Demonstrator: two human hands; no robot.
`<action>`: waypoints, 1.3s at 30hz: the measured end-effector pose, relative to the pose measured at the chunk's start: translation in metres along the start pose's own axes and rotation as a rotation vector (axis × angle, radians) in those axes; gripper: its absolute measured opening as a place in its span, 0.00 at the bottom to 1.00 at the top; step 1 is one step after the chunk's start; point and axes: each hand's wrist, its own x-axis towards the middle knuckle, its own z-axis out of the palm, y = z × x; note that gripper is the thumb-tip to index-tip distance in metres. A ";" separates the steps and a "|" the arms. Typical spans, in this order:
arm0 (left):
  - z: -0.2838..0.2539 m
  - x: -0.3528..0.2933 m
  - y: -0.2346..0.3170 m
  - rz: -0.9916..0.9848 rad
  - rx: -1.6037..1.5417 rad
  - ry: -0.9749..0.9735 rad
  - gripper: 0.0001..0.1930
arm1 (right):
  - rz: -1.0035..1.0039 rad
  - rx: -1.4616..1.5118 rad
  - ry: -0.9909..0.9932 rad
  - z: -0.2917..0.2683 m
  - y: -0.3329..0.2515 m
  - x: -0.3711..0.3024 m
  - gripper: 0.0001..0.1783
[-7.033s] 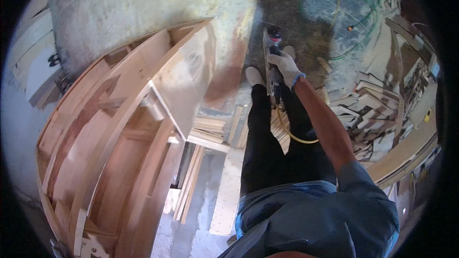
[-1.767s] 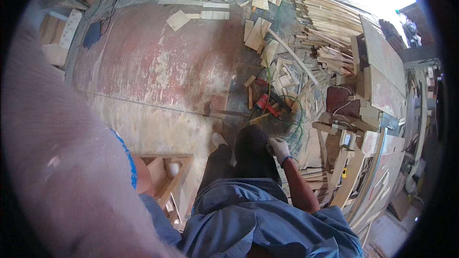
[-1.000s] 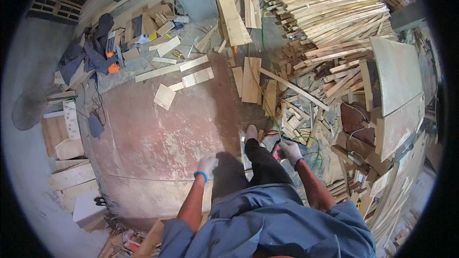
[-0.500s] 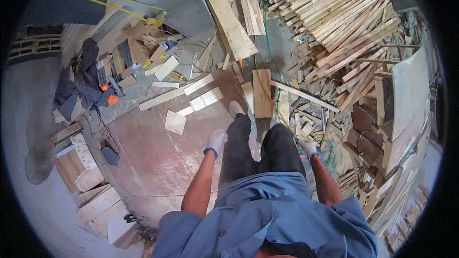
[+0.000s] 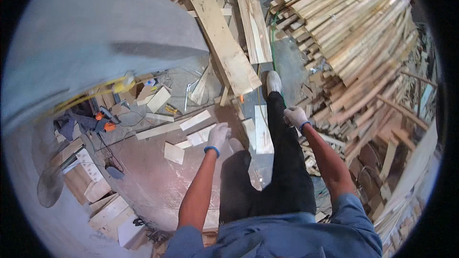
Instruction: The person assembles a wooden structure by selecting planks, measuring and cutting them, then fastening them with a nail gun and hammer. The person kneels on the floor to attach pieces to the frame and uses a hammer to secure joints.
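My left hand (image 5: 218,136), in a white glove with a blue cuff, hangs over the reddish floor panel (image 5: 158,181) beside my left leg. Its fingers are loosely apart, and no object shows in it. Over my right thigh, my right hand (image 5: 295,116) wears a matching glove; its fingers look curled in, with nothing visible in them. Short pale wood pieces (image 5: 201,135) lie on the panel just beyond my left hand. Ahead of my feet a long wide board (image 5: 222,36) lies beside a second board (image 5: 252,16). My right foot is stretched forward, next to that second board's end.
A large stack of wood strips (image 5: 354,24) spreads at far right, with loose offcuts around it. Left are an orange-and-grey power tool (image 5: 106,118), cables, yellow-handled pliers (image 5: 172,109) and wood offcuts (image 5: 107,210). A grey surface (image 5: 119,33) fills the upper left. A green hose (image 5: 273,43) runs near the boards.
My right foot has stepped forward while my left leg is now behind. Both hands have moved forward, and the boards ahead appear nearer.
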 end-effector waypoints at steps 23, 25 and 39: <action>0.105 0.364 0.083 0.160 0.148 0.035 0.14 | 0.144 0.038 -0.297 0.122 -0.046 0.353 0.26; 0.169 0.342 0.110 0.334 0.354 0.131 0.15 | -0.101 0.008 -0.374 0.117 0.053 0.408 0.22; 0.146 0.370 0.076 0.316 0.257 0.726 0.21 | 0.187 0.753 -0.364 0.033 -0.067 0.326 0.30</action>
